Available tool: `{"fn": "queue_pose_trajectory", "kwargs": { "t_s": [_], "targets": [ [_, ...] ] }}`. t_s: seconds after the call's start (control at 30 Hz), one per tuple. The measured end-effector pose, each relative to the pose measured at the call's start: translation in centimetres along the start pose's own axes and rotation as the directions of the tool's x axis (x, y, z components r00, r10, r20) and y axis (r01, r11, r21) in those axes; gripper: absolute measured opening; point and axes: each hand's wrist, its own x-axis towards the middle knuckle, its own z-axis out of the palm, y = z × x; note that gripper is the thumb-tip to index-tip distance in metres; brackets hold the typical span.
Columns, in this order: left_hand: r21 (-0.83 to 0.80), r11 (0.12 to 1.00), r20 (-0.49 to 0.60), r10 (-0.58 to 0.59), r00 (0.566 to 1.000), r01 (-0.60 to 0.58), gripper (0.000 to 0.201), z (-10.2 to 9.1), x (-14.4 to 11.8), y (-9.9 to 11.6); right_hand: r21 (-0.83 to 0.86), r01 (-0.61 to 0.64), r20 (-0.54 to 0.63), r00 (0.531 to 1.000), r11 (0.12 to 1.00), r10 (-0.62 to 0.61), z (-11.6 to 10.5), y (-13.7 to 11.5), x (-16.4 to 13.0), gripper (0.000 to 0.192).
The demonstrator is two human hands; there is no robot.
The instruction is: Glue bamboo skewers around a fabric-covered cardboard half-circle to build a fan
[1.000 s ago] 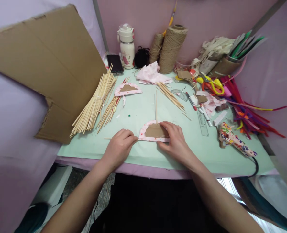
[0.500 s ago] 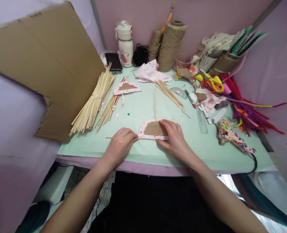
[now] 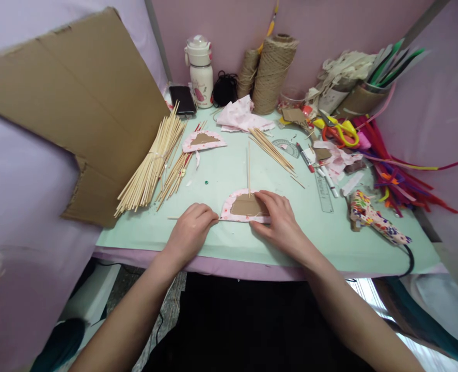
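Note:
Near the table's front edge lies a half-round cardboard piece (image 3: 245,205) with pink patterned fabric folded over its rim. My right hand (image 3: 277,214) grips its right end, thumb at the straight lower edge and fingers over the top. A thin wooden stick (image 3: 248,168) stands out from the curved upper edge. My left hand (image 3: 193,225) is closed on another wooden skewer (image 3: 172,218), whose one end sticks out to the left and whose tip meets the left corner of the cardboard piece. A second fabric-edged half-round piece (image 3: 203,140) lies farther back.
A big bundle of skewers (image 3: 149,165) and a large cardboard sheet (image 3: 77,108) stand at left. Twine spools (image 3: 274,72) and a bottle (image 3: 201,72) line the back. Scissors (image 3: 341,129), a ruler (image 3: 324,194), pipe cleaners (image 3: 395,181) and a flower-patterned glue gun (image 3: 376,217) lie at right.
The view has shifted slightly. Both hands stay nearly in place, still on the skewer and the half-round cardboard piece.

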Motion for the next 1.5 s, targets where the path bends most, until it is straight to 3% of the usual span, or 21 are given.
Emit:
{"fn": "queue_pose_trajectory", "kwargs": {
  "t_s": [0.43,1.5],
  "targets": [
    [0.044,0.997,-0.036,-0.068,0.997,0.070,0.019,-3.3,-2.3,-3.3,-0.003,-0.008,-0.013,1.000,1.000,0.007,0.1,-0.2,0.0,0.060],
    [0.039,0.999,-0.032,-0.022,0.999,0.024,0.013,-3.8,-1.6,-3.4,-0.051,-0.006,-0.060,0.998,0.999,0.003,0.4,-0.4,-0.3,0.060]
  ]
}}
